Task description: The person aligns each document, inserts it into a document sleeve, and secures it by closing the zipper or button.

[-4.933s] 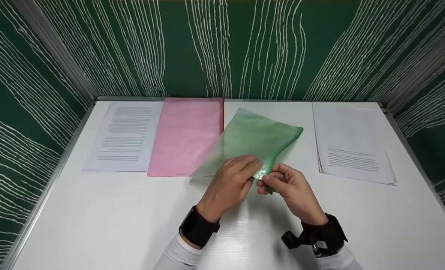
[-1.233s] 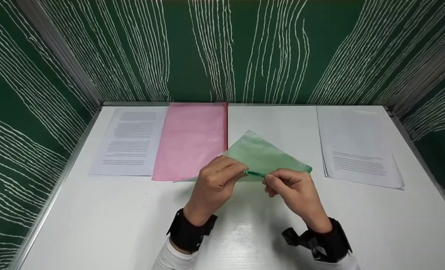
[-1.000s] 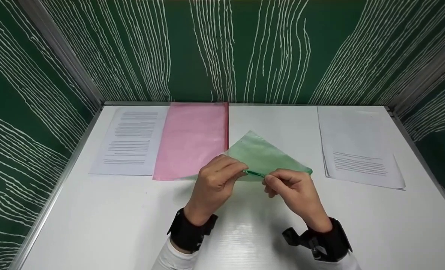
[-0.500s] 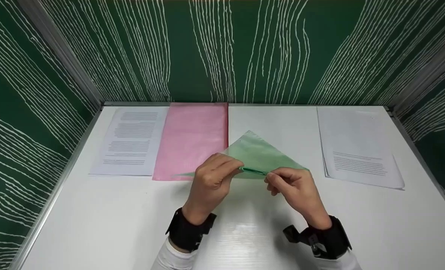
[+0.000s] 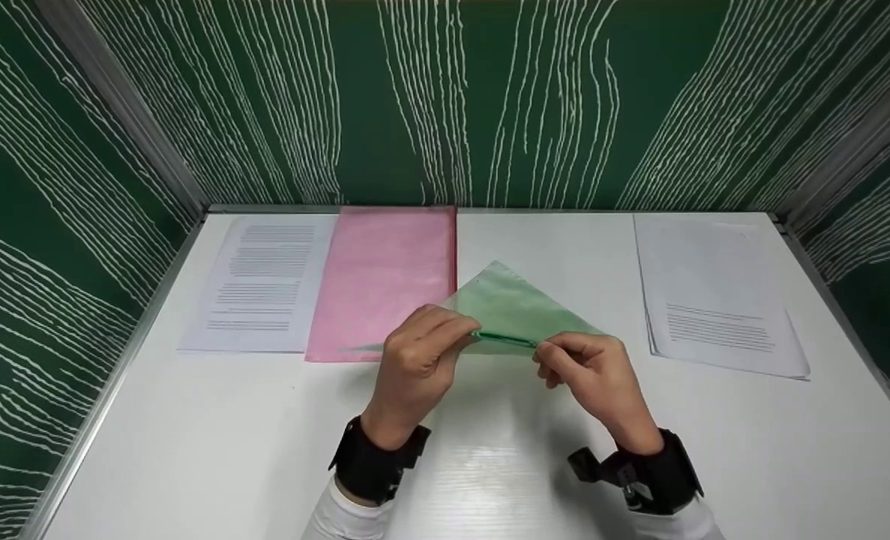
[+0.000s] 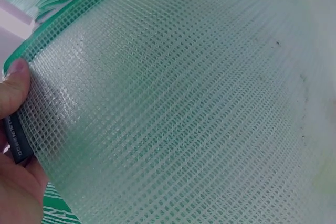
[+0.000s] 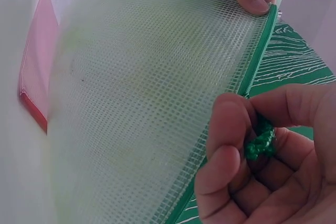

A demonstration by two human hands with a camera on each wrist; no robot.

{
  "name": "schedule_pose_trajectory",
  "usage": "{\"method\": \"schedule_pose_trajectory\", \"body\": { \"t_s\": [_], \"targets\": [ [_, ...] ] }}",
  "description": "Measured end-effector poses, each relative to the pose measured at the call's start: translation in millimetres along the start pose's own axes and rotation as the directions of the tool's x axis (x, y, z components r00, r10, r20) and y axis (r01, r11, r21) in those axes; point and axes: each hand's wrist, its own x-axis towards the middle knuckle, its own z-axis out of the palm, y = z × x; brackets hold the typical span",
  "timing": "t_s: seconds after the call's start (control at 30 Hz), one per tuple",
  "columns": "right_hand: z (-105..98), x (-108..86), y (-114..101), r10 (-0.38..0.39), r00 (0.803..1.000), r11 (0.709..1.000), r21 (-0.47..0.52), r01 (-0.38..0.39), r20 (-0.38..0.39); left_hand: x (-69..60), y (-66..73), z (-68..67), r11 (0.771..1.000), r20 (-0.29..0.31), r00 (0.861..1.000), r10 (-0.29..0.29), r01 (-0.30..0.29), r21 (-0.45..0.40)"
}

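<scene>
Spotting a flat pink rectangular pouch (image 5: 388, 274), red-edged, beside printed white paper sheets (image 5: 265, 277); now catching loosely stacked white papers (image 5: 718, 289) over right, green white-streaked wall (image 5: 482, 105) behind!

The left hand (image 5: 418, 367) and right hand (image 5: 594, 375) were bare. A broad black left cuff (image 5: 376, 463) and black right cuff (image 5: 666, 474) wrapped the wrists, above a white left sleeve (image 5: 347, 517) and white right sleeve (image 5: 673, 523). A short black arm (image 5: 606, 472) jutted from the right cuff, ending in a blunt dark block (image 5: 583, 465); a small pale label (image 5: 642, 490) showed near its base.
</scene>
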Motion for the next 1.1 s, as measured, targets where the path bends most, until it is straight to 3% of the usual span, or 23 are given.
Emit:
{"method": "schedule_pose_trajectory", "body": {
  "t_s": [0.2,0.7,1.1],
  "targets": [
    [-1.7,1.3,4.2,0.009,1.000,1.000,0.009,-0.009,0.007,0.0,0.4,-0.2,1.000,0.006,1.000,-0.001,0.001,0.009],
    [-3.4,-1.8,10.1,-0.086,0.996,0.995,0.062,0.083,0.038,-0.3,-2.3,-0.1,1.000,-0.058,0.998,0.001,-0.001,-0.002],
    [-6.6,5.9,14.5,0.002,1.000,0.998,0.067,-0.001,-0.005,-1.2,-3.2,0.6,1.000,-0.052,0.999,-0.006,0.007,0.025]
  ]
}}
